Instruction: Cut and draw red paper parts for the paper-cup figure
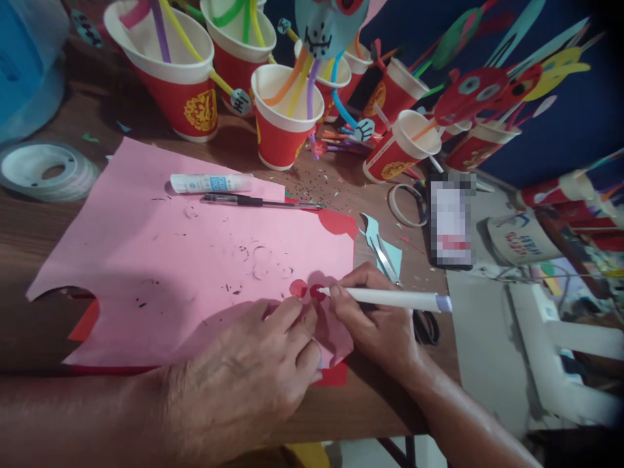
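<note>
My right hand is closed around a slim white marker, its tip on a small dark red paper circle. Beside that lies a lighter red circle. My left hand presses down on a large pink paper sheet, fingers bent and close together, tips just below the circles. Ink marks and faint round outlines dot the sheet. A glue stick and a black pen rest on its far part. Red paper shows from underneath.
Several red paper cups with pipe cleaners and paper faces stand along the back. A tape roll sits at left. Scissors, a thin ring, a phone and a white cup are at right. A white chair stands beyond.
</note>
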### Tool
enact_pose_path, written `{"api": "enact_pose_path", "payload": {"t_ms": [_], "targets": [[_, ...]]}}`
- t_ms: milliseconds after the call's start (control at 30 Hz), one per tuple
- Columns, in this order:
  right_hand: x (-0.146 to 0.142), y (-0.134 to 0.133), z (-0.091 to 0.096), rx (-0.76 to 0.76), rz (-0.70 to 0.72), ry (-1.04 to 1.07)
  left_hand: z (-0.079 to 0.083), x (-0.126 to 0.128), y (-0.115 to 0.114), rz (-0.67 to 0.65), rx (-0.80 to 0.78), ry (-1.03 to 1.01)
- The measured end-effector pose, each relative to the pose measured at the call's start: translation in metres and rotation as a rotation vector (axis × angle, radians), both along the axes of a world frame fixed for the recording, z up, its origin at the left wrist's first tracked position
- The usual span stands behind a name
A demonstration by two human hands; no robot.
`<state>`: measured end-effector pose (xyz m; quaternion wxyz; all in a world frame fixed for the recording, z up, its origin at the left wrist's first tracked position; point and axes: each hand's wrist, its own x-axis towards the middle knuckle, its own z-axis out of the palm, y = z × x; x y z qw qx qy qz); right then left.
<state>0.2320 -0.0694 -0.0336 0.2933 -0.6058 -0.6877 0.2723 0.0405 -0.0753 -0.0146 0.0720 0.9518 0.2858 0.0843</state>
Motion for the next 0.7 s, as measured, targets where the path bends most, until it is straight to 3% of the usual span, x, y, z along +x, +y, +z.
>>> {"api": "enact_pose_path", "payload": {"t_ms": [700], "targets": [[-0.0039,0.0010,0.0005,0.004,0.023,0.045,0.0000,0.0004,0.0058,-0.106,0.121,-0.031]]}}
